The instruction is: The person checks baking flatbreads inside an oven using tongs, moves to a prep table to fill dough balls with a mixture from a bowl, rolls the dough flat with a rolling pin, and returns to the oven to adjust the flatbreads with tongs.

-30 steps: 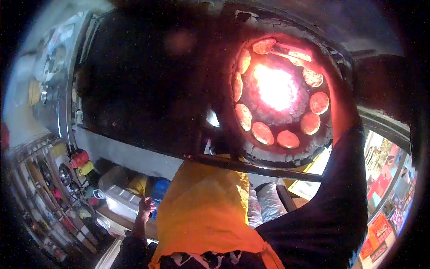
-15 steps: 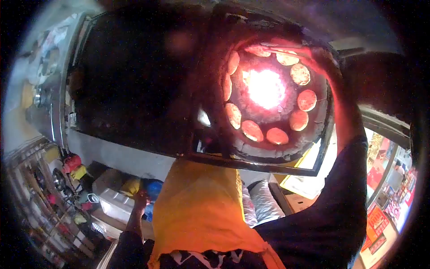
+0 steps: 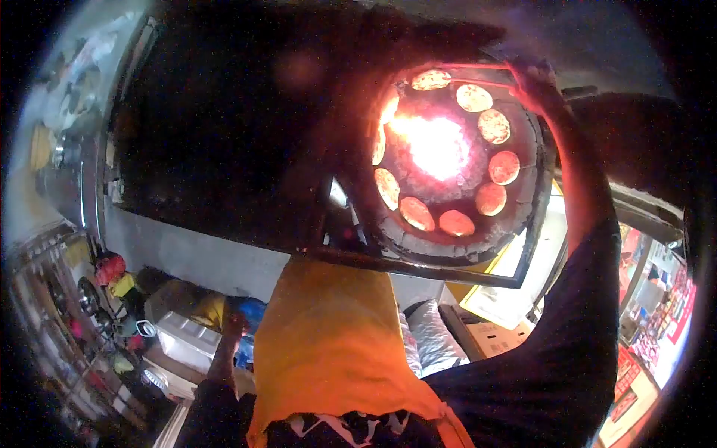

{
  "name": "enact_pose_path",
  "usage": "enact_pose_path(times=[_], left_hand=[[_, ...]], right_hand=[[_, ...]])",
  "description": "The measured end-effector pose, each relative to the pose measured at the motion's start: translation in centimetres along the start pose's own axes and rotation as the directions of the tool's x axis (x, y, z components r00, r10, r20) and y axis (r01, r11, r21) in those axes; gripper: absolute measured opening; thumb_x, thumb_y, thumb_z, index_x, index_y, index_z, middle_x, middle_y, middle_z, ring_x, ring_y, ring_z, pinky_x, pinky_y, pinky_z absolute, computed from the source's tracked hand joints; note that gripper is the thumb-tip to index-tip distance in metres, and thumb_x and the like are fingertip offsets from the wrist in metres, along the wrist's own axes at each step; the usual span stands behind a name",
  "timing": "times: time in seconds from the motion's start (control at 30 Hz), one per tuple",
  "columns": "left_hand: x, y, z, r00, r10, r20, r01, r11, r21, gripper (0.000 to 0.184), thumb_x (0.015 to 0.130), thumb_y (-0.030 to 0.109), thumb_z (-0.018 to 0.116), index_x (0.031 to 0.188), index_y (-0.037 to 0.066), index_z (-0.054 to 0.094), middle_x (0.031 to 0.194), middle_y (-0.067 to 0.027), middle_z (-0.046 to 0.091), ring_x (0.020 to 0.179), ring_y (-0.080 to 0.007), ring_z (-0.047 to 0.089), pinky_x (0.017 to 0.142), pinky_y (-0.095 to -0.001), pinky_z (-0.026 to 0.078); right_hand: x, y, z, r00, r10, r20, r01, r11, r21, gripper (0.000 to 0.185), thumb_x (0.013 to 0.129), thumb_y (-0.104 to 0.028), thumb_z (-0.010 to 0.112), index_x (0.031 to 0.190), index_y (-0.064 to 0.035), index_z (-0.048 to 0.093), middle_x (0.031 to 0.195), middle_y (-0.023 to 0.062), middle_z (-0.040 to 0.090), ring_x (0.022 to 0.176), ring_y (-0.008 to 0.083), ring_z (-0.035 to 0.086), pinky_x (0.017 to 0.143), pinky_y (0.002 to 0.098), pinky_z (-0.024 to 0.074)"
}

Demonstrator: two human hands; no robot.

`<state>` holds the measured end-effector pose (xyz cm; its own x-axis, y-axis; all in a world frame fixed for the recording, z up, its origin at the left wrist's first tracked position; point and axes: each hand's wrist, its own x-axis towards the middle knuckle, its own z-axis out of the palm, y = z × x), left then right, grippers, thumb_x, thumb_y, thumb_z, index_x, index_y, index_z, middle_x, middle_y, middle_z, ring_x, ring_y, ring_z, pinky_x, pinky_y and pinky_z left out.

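Observation:
My right hand [image 3: 535, 88] reaches over the far right rim of a round oven, closed on a pair of long thin tongs [image 3: 478, 66]. The tongs point left, their two arms apart, with the tips close to a flat round bread [image 3: 431, 80] at the back; glare hides whether they touch it. Several more round breads, such as one at the right [image 3: 504, 168], line the oven wall in a ring around a white-hot fire [image 3: 441, 149]. My left hand [image 3: 234, 328] hangs low beside my orange apron [image 3: 332, 328], its fingers too dark to make out.
The oven's cracked clay rim [image 3: 448, 255] sits in a dark metal-edged counter [image 3: 224, 149]. A white box [image 3: 187, 340] stands near my left hand. Below the counter lie silvery sacks [image 3: 433, 336] and a cardboard box [image 3: 497, 337]. Cluttered shelves [image 3: 56, 299] are at far left.
The tongs' arms have spread apart, and my right hand has shifted slightly up and left. Flame now flares toward the breads at the oven's left. My left hand stays low.

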<state>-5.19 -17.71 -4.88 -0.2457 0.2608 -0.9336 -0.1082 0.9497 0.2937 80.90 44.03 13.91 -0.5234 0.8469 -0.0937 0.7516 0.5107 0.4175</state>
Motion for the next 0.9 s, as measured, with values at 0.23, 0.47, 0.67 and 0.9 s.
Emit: enact_pose_path(times=[0.23,0.47,0.67,0.9], left_hand=[[3.4,3.6,-2.3,0.968,0.248,0.047,-0.242,0.964,-0.112,0.026,0.097,0.043,0.061,0.089,0.018,0.062,0.083,-0.0035,0.061,0.069,-0.0224,0.057,0.058,-0.0384,0.048],[9.4,27.2,-7.7,0.592,0.759,-0.271,-0.795,0.605,-0.045,0.032,0.1,0.037,0.064,0.109,0.007,0.065,0.099,-0.0116,0.067,0.083,-0.0249,0.063,0.075,-0.0361,0.053],[12.1,52.5,-10.0,0.105,0.992,-0.072,-0.541,0.118,0.833,0.053,0.103,0.045,0.059,0.126,-0.003,0.062,0.115,-0.0239,0.067,0.1,-0.0401,0.065,0.089,-0.0482,0.051],[17.1,65.5,-9.2,0.321,0.939,0.122,-0.613,0.107,0.783,0.059,0.105,0.05,0.049,0.136,0.0,0.053,0.131,-0.0212,0.058,0.117,-0.0387,0.055,0.102,-0.0481,0.041]], right_hand=[[-11.2,3.0,-11.7,0.869,0.485,-0.095,-0.45,0.856,0.254,0.069,0.096,-0.053,0.062,0.145,-0.0067,0.045,0.135,0.0247,0.059,0.12,0.0432,0.06,0.095,0.0528,0.0532],[-33.5,-16.4,-15.1,0.426,0.905,0.013,-0.717,0.328,0.615,0.051,0.104,-0.032,0.059,0.138,0.0055,0.049,0.126,0.0224,0.062,0.116,0.0285,0.06,0.1,0.0413,0.0477],[-52.4,-54.5,-16.8,-0.079,0.66,0.747,-0.983,-0.174,0.05,0.05,0.095,-0.037,0.065,0.127,-0.0008,0.053,0.117,0.0279,0.061,0.105,0.0453,0.062,0.084,0.0572,0.051],[-53.7,-79.2,-34.9,-0.232,-0.056,0.971,-0.963,-0.128,-0.237,0.072,0.086,-0.046,0.071,0.141,-0.0032,0.05,0.111,0.0241,0.07,0.103,0.0433,0.069,0.088,0.0533,0.0558]])
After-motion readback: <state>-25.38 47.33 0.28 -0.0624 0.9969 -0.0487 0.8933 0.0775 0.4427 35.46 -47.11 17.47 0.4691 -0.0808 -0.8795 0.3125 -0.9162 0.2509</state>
